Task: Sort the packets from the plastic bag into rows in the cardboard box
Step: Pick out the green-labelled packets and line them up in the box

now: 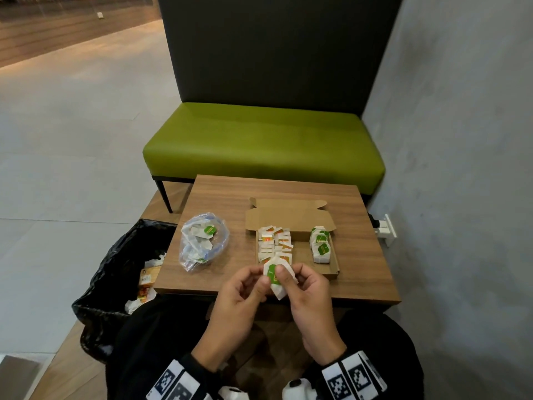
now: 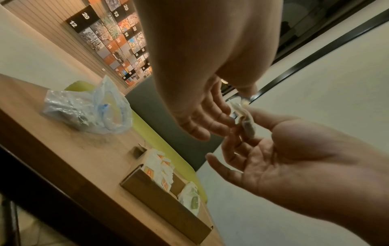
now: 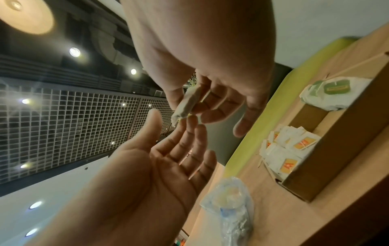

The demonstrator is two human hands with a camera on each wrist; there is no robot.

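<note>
While both hands (image 1: 277, 287) pinch it, the papery packet (image 1: 278, 277) seems creased.

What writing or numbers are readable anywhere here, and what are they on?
"12", "20", "13", "14", "15": white numbers on the dark tiles of the wall photo grid; its smaller numbers are blurred.
Green label on the held packet: too blurred to read.
Orange labels on the packets in the cardboard box: not legible.
Square black-and-white markers on the wrist bands: patterns, not text.
</note>
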